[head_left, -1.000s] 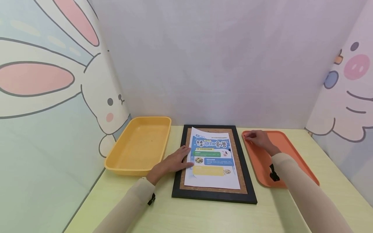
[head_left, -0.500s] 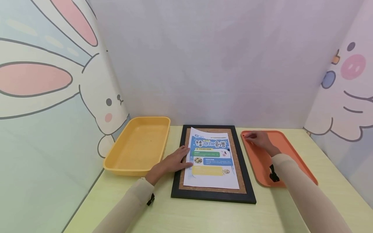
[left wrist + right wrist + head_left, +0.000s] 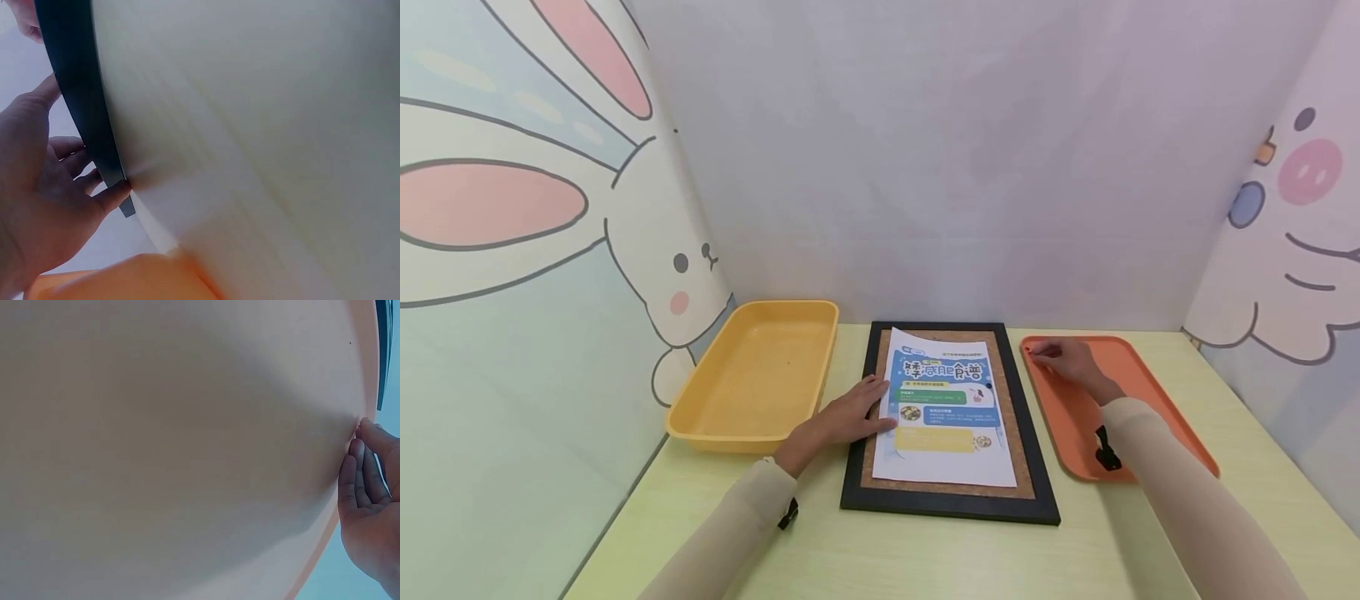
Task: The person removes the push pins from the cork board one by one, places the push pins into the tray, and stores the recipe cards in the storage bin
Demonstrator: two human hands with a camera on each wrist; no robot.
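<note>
A printed sheet (image 3: 955, 468) lies on a black-framed cork board (image 3: 951, 507), its top left corner lifted a little. My left hand (image 3: 847, 414) rests at the board's left side, fingers extended over the frame and the paper's edge. In the left wrist view, the thumb of the left hand (image 3: 53, 187) touches the black frame (image 3: 76, 69). Over the far left corner of an orange tray (image 3: 1138, 367), my right hand (image 3: 1066, 358) pinches at a small red thing (image 3: 1028, 350), too small to tell its kind. The right wrist view has its fingertips together near the tray's rim.
A yellow tray (image 3: 767, 375) stands left of the board, close to the left forearm. A pale wall (image 3: 925, 167) rises behind the table (image 3: 880, 558). Panels with cartoon animals close off both sides. A small dark dot (image 3: 988, 386) shows at the paper's right edge.
The view has shifted very slightly. Both hands keep nearly the same places, the left at the board and the right over the orange tray.
</note>
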